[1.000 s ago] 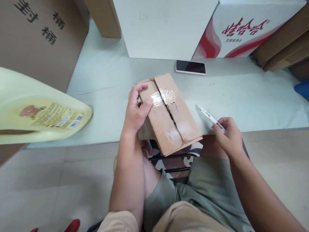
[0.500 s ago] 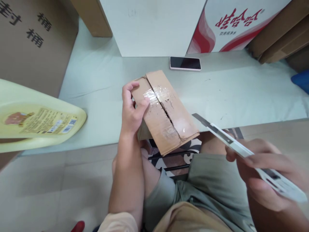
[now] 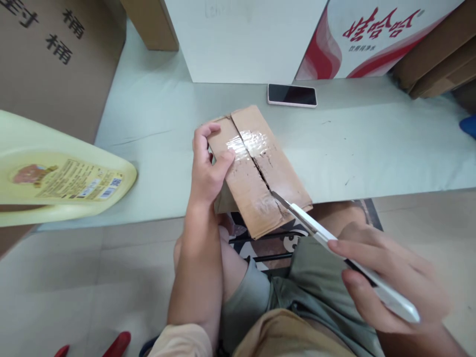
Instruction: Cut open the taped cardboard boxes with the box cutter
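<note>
We brace the cardboard box [image 3: 256,168] with our left hand [image 3: 206,171] so it cannot slide; the thumb presses on the top flap near the taped seam, and the other fingers [image 3: 201,136] curl around the far left edge, closed firmly on the cardboard. The box lies at the near edge of the table [image 3: 372,148], tilted, with 1 corner hanging over toward our lap; that overhang seems to put the near end of the seam within easy reach of the blade.

Our right hand [image 3: 386,277] wraps the white utility knife [image 3: 334,243] by its rear handle, fingers closed round it with the forefinger laid along the top, which looks like a way to steer the cut; the blade tip [image 3: 278,198] meets the box at the near end of the seam, where the clear tape [image 3: 247,144] is already torn and the 2 flaps gape slightly.

A phone [image 3: 292,94] lies flat well beyond the box, apart from the work; a yellow jug [image 3: 55,183] lies on its side at the left; large cartons [image 3: 55,59] stand along the back.
</note>
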Demonstrator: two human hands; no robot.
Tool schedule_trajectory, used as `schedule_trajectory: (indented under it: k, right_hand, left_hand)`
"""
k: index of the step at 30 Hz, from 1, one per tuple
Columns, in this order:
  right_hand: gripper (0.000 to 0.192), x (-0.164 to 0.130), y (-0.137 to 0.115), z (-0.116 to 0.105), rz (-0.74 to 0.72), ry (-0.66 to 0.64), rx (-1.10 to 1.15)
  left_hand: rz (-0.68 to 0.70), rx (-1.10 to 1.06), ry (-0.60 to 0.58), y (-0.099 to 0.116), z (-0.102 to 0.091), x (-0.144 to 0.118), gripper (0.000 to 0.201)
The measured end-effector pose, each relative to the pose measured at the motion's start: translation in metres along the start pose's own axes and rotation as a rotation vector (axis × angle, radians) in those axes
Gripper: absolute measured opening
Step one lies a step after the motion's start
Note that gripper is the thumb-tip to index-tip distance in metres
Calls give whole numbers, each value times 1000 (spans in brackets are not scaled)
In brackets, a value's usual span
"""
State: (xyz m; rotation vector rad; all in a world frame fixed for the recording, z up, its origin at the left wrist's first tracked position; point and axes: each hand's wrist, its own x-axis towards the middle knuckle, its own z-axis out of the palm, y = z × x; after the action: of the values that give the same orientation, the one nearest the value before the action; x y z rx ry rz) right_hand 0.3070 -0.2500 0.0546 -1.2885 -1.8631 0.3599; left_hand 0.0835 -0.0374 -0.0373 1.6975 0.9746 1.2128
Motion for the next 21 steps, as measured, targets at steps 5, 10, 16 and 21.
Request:
schedule_trajectory:
  k: [5, 10, 16, 21]
  right_hand:
    - [29, 17, -14, 9, -92, -22, -124]
    - [29, 14, -14, 11, -60, -13, -141]
    - [32, 14, -18, 9, 9, -14, -43]
    - [33, 8, -21, 3, 101, -49, -11]
  left_hand:
    - [3, -4, 28, -2, 2, 1, 71]
    - [-10, 7, 18, -3, 2, 0, 71]
    - [-27, -31, 35, -4, 1, 1, 68]
    - [-29, -96, 103, -6, 4, 3, 62]
